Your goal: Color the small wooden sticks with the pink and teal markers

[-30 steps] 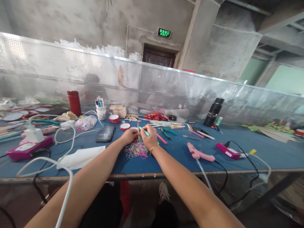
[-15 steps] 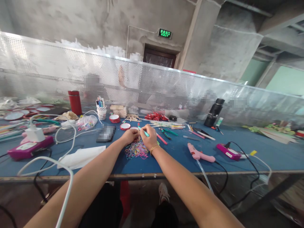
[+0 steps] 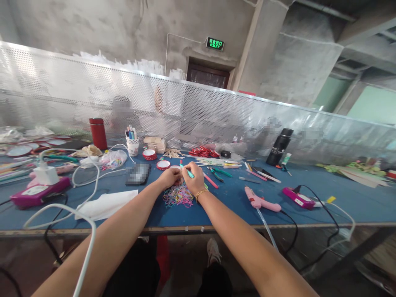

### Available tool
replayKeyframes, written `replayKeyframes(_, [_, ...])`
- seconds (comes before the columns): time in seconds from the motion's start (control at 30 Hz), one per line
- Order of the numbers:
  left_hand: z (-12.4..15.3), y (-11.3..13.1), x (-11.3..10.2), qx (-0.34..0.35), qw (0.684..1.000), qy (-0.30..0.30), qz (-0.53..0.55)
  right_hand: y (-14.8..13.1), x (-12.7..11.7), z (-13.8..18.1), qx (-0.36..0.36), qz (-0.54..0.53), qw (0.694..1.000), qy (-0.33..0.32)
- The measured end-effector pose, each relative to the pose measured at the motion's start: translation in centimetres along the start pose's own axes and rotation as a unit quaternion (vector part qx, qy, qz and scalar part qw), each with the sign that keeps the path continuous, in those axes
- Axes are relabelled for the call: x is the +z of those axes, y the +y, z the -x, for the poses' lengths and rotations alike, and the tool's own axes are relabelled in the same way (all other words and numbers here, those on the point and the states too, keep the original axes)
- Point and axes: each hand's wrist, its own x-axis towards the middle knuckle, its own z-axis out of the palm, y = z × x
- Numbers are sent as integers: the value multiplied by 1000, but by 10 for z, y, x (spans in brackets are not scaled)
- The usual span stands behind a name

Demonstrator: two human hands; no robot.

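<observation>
Both hands meet over a pile of coloured rubber bands (image 3: 177,195) on the blue table (image 3: 222,202). My right hand (image 3: 193,179), with a gold bracelet at the wrist, is closed around a teal stick (image 3: 187,170) that points up and left. My left hand (image 3: 169,177) is closed in a pinch right beside it, fingertips touching the same bundle, where a thin red stick also shows. What exactly the left fingers grip is too small to make out.
A pink glue gun (image 3: 259,201) with cable lies to the right, a white sheet (image 3: 103,205) to the left. White cables (image 3: 77,181), a magenta box (image 3: 34,194), a red flask (image 3: 98,133), a black flask (image 3: 279,145), pens, pliers and red rings crowd the back before a perforated metal screen (image 3: 198,111).
</observation>
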Motion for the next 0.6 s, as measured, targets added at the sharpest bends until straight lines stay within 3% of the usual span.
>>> replayKeyframes(0.6, [-5, -7, -2, 16, 1000, -4, 8, -1, -1, 0, 5, -2, 1000, 8])
